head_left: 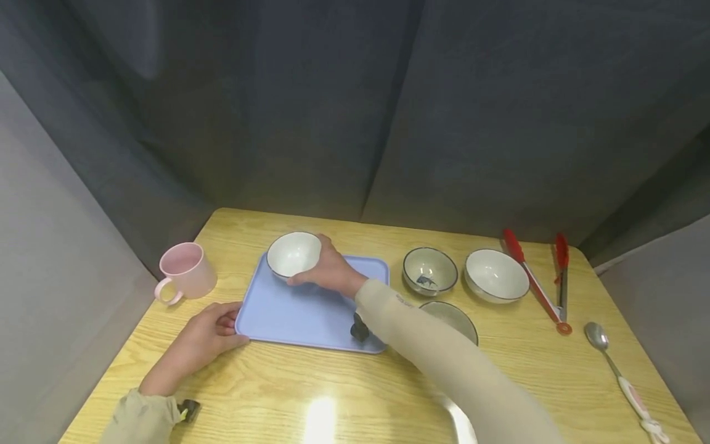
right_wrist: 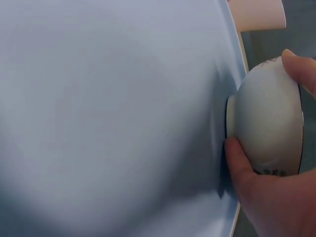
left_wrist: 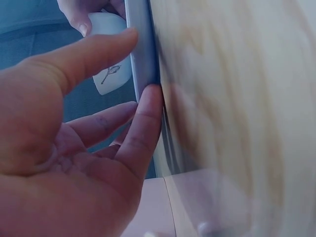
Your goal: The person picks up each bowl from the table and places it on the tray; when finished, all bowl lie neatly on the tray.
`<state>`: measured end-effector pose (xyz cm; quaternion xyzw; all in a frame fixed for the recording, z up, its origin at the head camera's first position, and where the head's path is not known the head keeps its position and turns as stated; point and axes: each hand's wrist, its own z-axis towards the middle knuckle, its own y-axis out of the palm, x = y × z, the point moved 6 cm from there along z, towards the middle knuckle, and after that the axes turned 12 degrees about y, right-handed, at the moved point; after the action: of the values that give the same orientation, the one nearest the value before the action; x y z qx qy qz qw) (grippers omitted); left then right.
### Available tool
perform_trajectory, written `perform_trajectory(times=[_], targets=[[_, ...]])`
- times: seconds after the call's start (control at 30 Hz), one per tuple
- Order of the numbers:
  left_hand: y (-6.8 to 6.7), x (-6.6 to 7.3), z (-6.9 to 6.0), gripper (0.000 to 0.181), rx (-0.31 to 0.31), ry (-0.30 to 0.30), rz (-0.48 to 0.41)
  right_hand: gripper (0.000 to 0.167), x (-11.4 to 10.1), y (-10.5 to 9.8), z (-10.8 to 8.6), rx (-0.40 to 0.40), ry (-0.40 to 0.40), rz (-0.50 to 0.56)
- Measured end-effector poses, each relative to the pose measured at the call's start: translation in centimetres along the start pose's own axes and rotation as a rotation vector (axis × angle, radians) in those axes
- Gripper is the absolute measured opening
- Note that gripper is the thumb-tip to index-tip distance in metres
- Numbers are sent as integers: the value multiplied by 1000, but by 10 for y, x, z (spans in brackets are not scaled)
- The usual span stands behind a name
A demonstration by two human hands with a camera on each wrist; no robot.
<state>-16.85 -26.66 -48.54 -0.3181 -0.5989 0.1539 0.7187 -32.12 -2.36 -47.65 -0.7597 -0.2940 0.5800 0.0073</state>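
Observation:
My right hand [head_left: 331,270] grips a white bowl [head_left: 291,254] with a dark rim, fingers at its far right side and thumb at the near side. The bowl is upright at the far left part of a blue tray [head_left: 316,314]. In the right wrist view the foot of the white bowl [right_wrist: 269,116] is at the tray surface [right_wrist: 123,98]; whether it touches is hard to tell. My left hand [head_left: 205,333] holds the tray's near left corner. In the left wrist view its thumb and fingers meet the tray edge [left_wrist: 143,54].
Left of the tray stands a pink mug [head_left: 188,271]. To the right are a grey-green bowl [head_left: 429,271], another white bowl [head_left: 496,276] and a greenish dish [head_left: 452,319] partly behind my right sleeve. Red-tipped tongs [head_left: 535,283], shorter tongs [head_left: 563,274] and a spoon [head_left: 616,373] lie farther right.

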Motion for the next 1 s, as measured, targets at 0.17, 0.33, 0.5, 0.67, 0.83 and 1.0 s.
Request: perform_trajectory(times=[0.17,0.33,0.5,0.67,0.83,1.0], targets=[[-1,1,1,75,-1,-15,19,124,0,-1,0,-3,-9,11],[0,0,1,76,-9,-16,25,125,2,0,0,6,-10,16],[2,0,-1,76,-15,-24,18,126,4,1,-1,25,-5,1],[2,0,-1,76,-14,-26,15,129,1,-1,-6,57,25,-49],[2,-1,-1,76,-17,-26,23,129,-2,-1,-11,68,36,-64],[3,-2,-2,76,-21,-25,25,139,-1,-2,-12,64,56,-94]])
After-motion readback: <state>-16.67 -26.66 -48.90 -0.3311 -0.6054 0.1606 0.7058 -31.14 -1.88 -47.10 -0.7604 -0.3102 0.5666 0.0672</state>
